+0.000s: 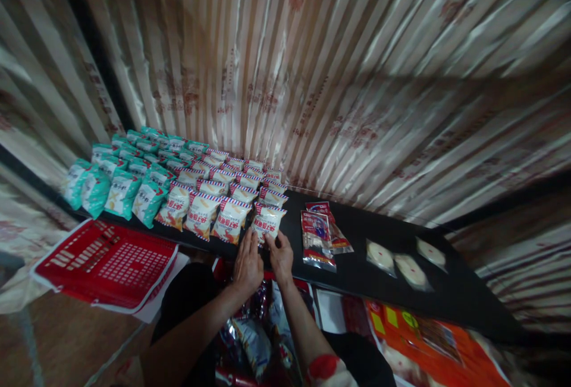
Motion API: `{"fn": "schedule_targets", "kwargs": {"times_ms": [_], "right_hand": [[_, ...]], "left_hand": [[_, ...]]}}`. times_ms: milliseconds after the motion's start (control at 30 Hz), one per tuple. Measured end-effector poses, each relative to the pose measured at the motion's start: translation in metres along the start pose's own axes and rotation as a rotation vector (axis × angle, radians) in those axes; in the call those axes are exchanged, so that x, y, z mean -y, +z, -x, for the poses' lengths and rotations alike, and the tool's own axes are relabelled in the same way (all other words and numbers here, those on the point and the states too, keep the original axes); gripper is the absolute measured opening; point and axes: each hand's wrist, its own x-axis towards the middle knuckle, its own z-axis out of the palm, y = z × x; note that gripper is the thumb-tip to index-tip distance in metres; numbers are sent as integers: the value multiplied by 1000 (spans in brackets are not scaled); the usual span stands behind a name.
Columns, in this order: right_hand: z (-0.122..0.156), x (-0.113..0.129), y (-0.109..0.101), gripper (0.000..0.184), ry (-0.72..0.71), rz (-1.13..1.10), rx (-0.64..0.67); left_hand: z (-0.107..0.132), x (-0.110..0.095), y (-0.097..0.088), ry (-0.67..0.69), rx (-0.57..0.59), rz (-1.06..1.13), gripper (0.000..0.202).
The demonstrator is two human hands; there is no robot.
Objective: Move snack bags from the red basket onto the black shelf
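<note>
On a black shelf (357,226), a white and orange snack bag (268,218) stands at the front right end of rows of matching bags (232,216). My left hand (248,262) presses its lower left side, fingers stretched and close together. My right hand (282,257) grips the lower right side, thumb on the front and fingers along the edge. Between them the two hands hold the bag, whose bottom is partly hidden by the fingers. Left of these rows stand several rows of teal snack bags (120,189).
Red packets (317,238) lie right of the bags, then round pale packs (413,271) farther right. An overturned-looking red basket (120,262) sits at lower left. Below the shelf are shiny packages (254,339) and an orange package (428,339). A pleated curtain (312,78) hangs behind.
</note>
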Motion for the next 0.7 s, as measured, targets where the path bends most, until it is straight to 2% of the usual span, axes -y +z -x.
{"fn": "schedule_targets", "kwargs": {"times_ms": [233, 500, 700], "right_hand": [[-2, -5, 2, 47, -72, 67, -21], [-6, -6, 3, 48, -59, 126, 32], [-8, -11, 6, 47, -74, 104, 4]], "left_hand": [[-1, 3, 2, 9, -9, -9, 63], [-2, 4, 2, 18, 1, -27, 61], [-5, 3, 3, 14, 13, -30, 63]]}}
